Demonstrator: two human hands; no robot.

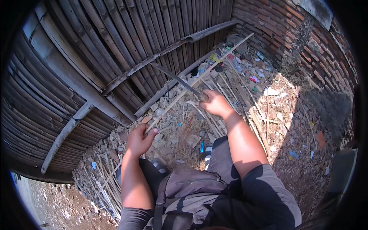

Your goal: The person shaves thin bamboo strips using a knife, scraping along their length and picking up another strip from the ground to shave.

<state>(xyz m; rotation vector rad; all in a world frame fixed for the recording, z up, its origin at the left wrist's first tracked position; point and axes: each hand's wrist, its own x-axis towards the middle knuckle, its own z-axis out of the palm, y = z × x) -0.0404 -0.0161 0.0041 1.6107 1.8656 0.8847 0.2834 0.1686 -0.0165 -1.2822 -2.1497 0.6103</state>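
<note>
A long, pale bamboo strip [180, 96] slants from the lower left up towards the brick corner. My left hand [140, 138] is closed round its lower end. My right hand [215, 102] grips the handle of a long, dark blade [174, 76], which points up and to the left, crossing over the strip. The blade's tip lies near the bamboo fence. Whether my right fingers also touch the strip cannot be made out.
A bamboo fence [126, 46] stands at the left and front, a brick wall [268, 23] at the right. More strips lie on the rubble at right [251, 111] and in a pile at lower left [105, 184]. Litter lies in the corner.
</note>
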